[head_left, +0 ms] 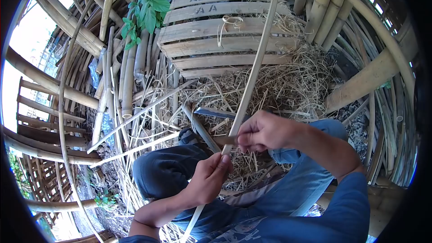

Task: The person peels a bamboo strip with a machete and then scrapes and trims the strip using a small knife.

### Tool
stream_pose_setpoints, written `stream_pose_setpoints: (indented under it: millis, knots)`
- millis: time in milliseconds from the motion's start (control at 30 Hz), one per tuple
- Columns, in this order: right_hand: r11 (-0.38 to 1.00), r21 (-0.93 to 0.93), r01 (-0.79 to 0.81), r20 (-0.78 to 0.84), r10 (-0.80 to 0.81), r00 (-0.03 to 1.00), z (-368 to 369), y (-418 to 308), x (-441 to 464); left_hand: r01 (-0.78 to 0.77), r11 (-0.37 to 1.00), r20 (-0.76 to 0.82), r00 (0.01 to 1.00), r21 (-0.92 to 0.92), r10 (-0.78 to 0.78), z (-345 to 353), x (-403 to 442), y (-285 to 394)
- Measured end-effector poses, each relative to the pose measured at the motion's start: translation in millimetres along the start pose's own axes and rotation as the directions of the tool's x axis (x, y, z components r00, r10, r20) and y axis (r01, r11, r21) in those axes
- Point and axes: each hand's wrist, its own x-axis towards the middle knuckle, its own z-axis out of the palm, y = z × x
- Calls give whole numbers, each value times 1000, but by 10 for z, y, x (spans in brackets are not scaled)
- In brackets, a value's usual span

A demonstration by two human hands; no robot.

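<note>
Pale strip [257, 69], gripped in left fingers [222, 164], beside right fingers [245, 139]

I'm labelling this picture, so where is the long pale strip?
In the head view, the strip slants from the top, right of centre, past the slatted crate, through the left hand, beside the right hand.

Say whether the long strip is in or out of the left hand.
In: the left hand grips the strip, which shows above and below.

The head camera faces forward and down, close above the knees [155, 175], toward a crate [216, 45].
</note>
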Motion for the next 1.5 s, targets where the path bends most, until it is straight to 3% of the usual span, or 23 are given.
stream_pose_setpoints:
  millis: [133, 233, 433, 800, 833, 900, 1100, 1500]
  knots:
    - [979, 189, -71, 8, 71, 997, -203, -49, -52, 75, 997, 20, 997, -5, -75, 10, -33, 10]
    - [981, 109, -159, 22, 158, 987, -47, -45, -38, 75, 997, 43, 996, -16, -74, 10, -21, -17]
    - [970, 140, -200, 124, 183, 975, -19, -39, -9, 112, 991, 77, 991, -71, -107, -9, -37, 10]
    - [997, 54, -62, -100, 67, 993, -42, -164, -100, 24, 999, 86, 996, -30, -22, -5, -50, 17]
    - [997, 55, -60, -100, 66, 993, -85, -175, -109, 72, 995, 87, 994, -63, -66, -6, -66, 36]
    - [993, 112, -22, -269, 52, 962, -237, -205, -158, 116, 988, 96, 990, -97, -107, -10, -84, 34]
    - [985, 175, -9, -281, 58, 958, -384, -143, -145, 179, 978, 96, 981, -104, -170, -6, -111, 31]
    - [974, 187, 129, -549, -5, 836, -1182, -82, -415, 211, 977, 222, 954, -21, -201, -32, -281, -94]
